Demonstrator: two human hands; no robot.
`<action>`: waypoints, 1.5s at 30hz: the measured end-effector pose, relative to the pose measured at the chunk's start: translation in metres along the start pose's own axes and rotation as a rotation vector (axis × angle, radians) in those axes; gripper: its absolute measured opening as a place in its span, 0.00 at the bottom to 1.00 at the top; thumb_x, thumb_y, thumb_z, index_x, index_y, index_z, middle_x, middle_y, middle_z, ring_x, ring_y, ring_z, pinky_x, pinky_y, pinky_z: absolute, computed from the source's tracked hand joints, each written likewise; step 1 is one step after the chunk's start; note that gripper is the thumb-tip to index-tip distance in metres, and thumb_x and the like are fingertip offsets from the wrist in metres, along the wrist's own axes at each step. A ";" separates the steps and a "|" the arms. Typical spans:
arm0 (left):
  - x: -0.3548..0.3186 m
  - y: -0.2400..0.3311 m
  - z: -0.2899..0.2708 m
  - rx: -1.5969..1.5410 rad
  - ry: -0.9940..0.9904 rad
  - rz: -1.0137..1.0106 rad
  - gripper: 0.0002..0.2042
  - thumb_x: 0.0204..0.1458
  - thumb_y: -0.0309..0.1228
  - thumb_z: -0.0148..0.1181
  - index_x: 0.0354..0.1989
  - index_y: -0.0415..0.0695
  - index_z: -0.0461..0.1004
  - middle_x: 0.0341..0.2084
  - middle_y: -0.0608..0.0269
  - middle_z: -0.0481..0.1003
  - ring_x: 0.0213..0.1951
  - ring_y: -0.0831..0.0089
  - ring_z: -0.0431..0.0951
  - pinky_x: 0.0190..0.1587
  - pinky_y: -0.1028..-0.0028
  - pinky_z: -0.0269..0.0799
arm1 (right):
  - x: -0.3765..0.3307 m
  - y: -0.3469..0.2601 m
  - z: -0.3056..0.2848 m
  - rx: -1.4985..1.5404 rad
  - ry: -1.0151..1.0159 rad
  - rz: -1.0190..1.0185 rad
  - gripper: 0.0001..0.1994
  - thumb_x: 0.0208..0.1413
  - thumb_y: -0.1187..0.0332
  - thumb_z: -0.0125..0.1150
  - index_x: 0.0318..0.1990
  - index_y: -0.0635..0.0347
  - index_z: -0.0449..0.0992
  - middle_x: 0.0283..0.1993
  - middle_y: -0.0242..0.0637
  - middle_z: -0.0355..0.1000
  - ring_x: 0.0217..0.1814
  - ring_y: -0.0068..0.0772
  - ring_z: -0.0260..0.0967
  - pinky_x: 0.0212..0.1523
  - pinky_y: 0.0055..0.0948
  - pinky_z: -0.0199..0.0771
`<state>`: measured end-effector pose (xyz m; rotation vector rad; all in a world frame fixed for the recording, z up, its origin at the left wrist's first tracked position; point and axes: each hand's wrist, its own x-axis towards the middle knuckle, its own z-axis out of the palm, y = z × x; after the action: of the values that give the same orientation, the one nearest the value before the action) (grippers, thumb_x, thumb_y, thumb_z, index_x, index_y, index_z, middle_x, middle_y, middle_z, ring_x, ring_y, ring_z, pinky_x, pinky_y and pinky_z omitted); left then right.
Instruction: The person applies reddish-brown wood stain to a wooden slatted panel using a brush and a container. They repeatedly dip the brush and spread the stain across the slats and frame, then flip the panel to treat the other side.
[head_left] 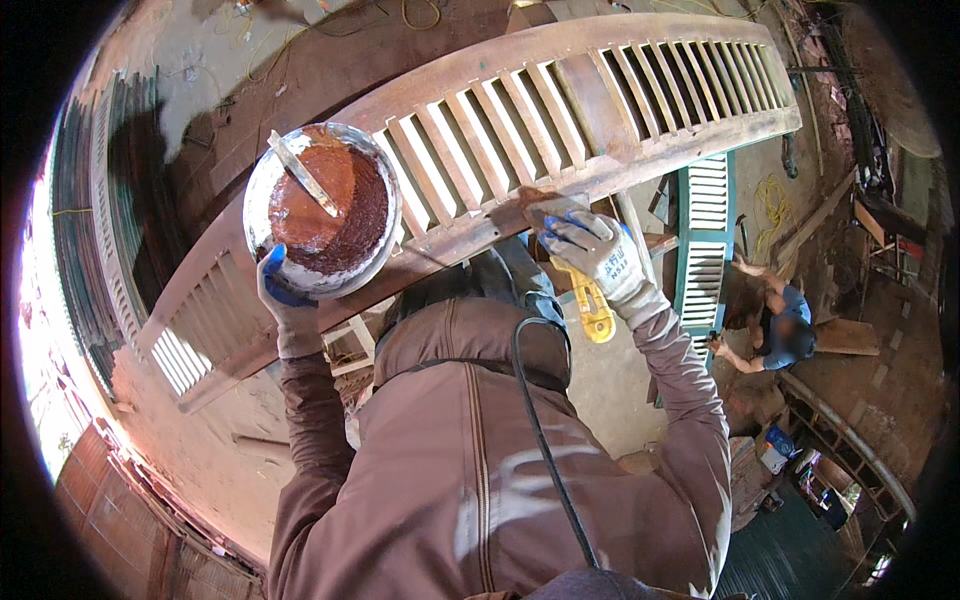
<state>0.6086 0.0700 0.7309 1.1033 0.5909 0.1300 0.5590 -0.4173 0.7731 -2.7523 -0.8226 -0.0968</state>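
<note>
My left hand [284, 290], in a grey and blue work glove, grips the near rim of a round white bucket [257, 190]. Reddish-brown paste [350, 205] fills much of it, and a flat stick [303, 177] lies across the paste. A putty knife with a yellow handle [594, 308] is in my gloved right hand [600, 250], the fingers closed round it. Its blade [548, 208] lies against the near rail of a long wooden louvred shutter [600, 100], where a dark smear shows. The bucket is above the shutter's left part; whether it rests there I cannot tell.
A green-framed louvred panel [684, 240] stands beyond my right arm. A co-worker in a blue shirt [790, 325] reaches toward it. More slatted panels [105, 200] lean at the far left. A yellow cord [772, 205] lies on the floor at right.
</note>
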 end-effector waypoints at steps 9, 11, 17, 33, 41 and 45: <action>0.011 -0.021 -0.026 0.112 -0.097 0.144 0.13 0.64 0.33 0.51 0.49 0.39 0.76 0.48 0.60 0.76 0.51 0.68 0.75 0.59 0.64 0.69 | 0.008 0.000 0.008 -0.082 0.121 0.162 0.19 0.49 0.61 0.65 0.52 0.40 0.80 0.55 0.25 0.76 0.57 0.32 0.73 0.51 0.34 0.75; 0.011 -0.022 -0.026 0.148 -0.092 0.151 0.13 0.64 0.33 0.51 0.50 0.38 0.76 0.48 0.60 0.76 0.51 0.68 0.75 0.58 0.65 0.69 | 0.004 -0.016 0.002 -0.162 -0.027 0.146 0.20 0.50 0.61 0.63 0.53 0.40 0.80 0.56 0.25 0.76 0.58 0.32 0.72 0.49 0.33 0.74; 0.002 -0.015 -0.015 0.169 -0.113 0.130 0.13 0.64 0.30 0.51 0.51 0.36 0.75 0.47 0.57 0.76 0.50 0.69 0.75 0.58 0.66 0.69 | 0.004 -0.011 -0.003 -0.080 0.047 0.119 0.20 0.49 0.63 0.63 0.52 0.48 0.80 0.54 0.29 0.77 0.59 0.32 0.72 0.52 0.34 0.75; 0.008 -0.017 -0.018 0.258 -0.082 0.202 0.14 0.64 0.33 0.52 0.50 0.37 0.75 0.46 0.57 0.77 0.49 0.68 0.77 0.56 0.66 0.72 | -0.002 -0.022 0.020 -0.229 0.051 0.172 0.20 0.46 0.61 0.64 0.51 0.42 0.81 0.54 0.25 0.77 0.59 0.30 0.71 0.50 0.34 0.72; 0.009 -0.021 -0.026 0.305 -0.105 0.270 0.12 0.63 0.31 0.53 0.48 0.36 0.75 0.46 0.57 0.77 0.48 0.67 0.77 0.55 0.65 0.72 | -0.002 -0.015 0.007 -0.142 0.108 0.185 0.20 0.49 0.60 0.62 0.53 0.37 0.79 0.59 0.23 0.74 0.59 0.28 0.70 0.51 0.34 0.71; 0.010 -0.018 -0.022 0.316 -0.110 0.243 0.13 0.63 0.30 0.52 0.49 0.36 0.75 0.46 0.56 0.77 0.50 0.66 0.77 0.56 0.65 0.72 | -0.018 -0.026 0.033 -0.201 0.037 0.204 0.20 0.50 0.58 0.61 0.53 0.37 0.79 0.61 0.21 0.72 0.64 0.28 0.66 0.55 0.39 0.70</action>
<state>0.6022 0.0835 0.7041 1.4787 0.3838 0.1886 0.5290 -0.3969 0.7449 -2.9947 -0.5455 -0.1994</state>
